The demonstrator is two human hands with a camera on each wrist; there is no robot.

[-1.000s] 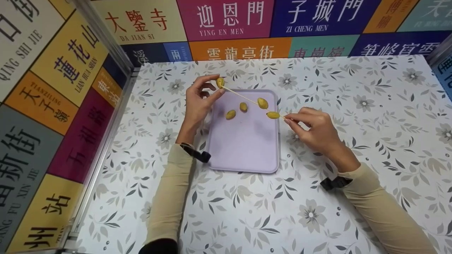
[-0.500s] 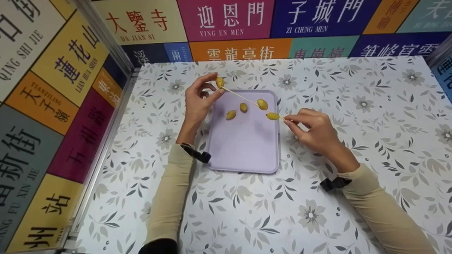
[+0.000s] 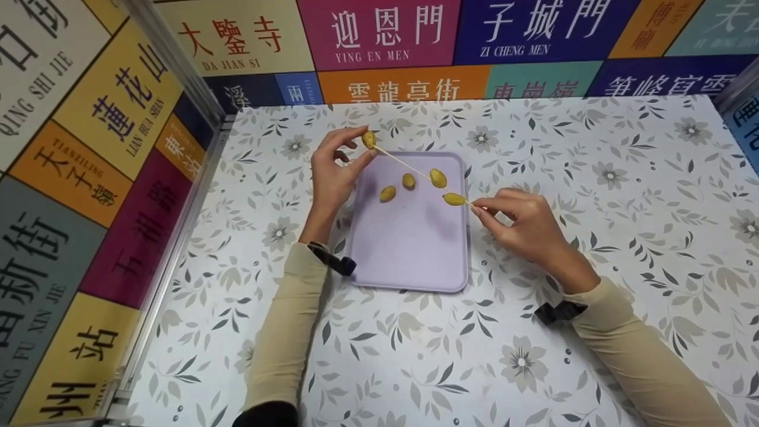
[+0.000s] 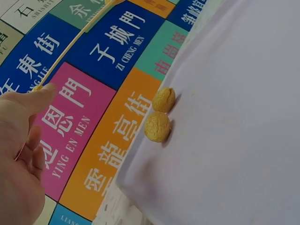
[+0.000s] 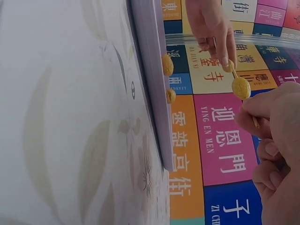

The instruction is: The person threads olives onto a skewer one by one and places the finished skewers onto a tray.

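Observation:
In the head view, a thin pale skewer (image 3: 403, 162) slants above the lilac tray, carrying wrinkled yellow-green fruits that look like olives. My left hand (image 3: 337, 169) pinches one olive (image 3: 369, 139) at the skewer's far-left end between thumb and fingers. Toward the other end are a second olive (image 3: 438, 178) and a third olive (image 3: 454, 199). My right hand (image 3: 522, 222) pinches the skewer's near end just beyond that third olive, thumb against forefinger. The right wrist view shows the stick's tip (image 5: 256, 122) poking out past the right fingers.
Two loose olives (image 3: 388, 193) lie on the lilac tray (image 3: 409, 255), toward its far side. The tray rests on a floral-patterned table (image 3: 522, 362). Panels with large printed characters (image 3: 379, 35) border the table at the back and left.
The right hand has shifted slightly left and down, and the two olives near it have moved the same way. The left hand has barely moved and still pinches its olive.

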